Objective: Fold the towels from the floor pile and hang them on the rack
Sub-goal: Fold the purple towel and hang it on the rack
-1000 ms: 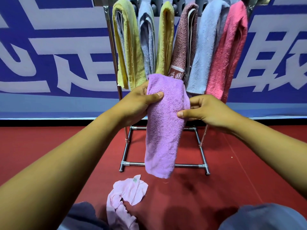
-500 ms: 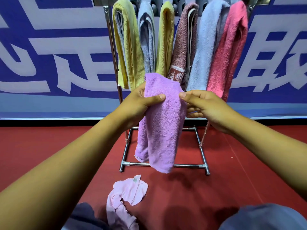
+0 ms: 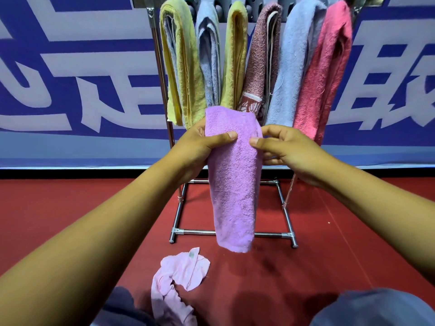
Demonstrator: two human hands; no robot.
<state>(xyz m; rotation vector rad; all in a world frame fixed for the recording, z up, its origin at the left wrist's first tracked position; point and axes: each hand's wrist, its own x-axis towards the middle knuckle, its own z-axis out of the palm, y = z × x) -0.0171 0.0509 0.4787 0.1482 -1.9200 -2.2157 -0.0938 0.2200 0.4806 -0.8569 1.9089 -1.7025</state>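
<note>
The left hand [image 3: 195, 147] grips the upper part of a folded purple towel [image 3: 233, 184], thumb laid across its front and the other fingers hidden behind the cloth. The right hand [image 3: 282, 147] pinches the towel's right edge between thumb and forefinger; its remaining fingers curl behind and are partly hidden. The towel hangs in a long narrow fold in front of the rack [image 3: 179, 208], its lower end free above the red floor [image 3: 70, 208] and covering the middle of the rack's front base bar. Six folded towels hang side by side on the rack: a yellow towel [image 3: 186, 67], a pale blue towel [image 3: 209, 62], a second yellow towel [image 3: 235, 62], a maroon patterned towel [image 3: 256, 67], a light blue towel [image 3: 292, 67] and a pink towel [image 3: 327, 74]. Their tops and the rack's upper rail are cut off by the top edge of the view, and the purple towel hides some lower ends. On the floor near the bottom edge lies a crumpled pale pink towel [image 3: 179, 276], its lower part cut off. Dark blue-grey cloth at the bottom corners is too cropped to identify. A blue and white banner [image 3: 70, 67] spans the wall behind.
</note>
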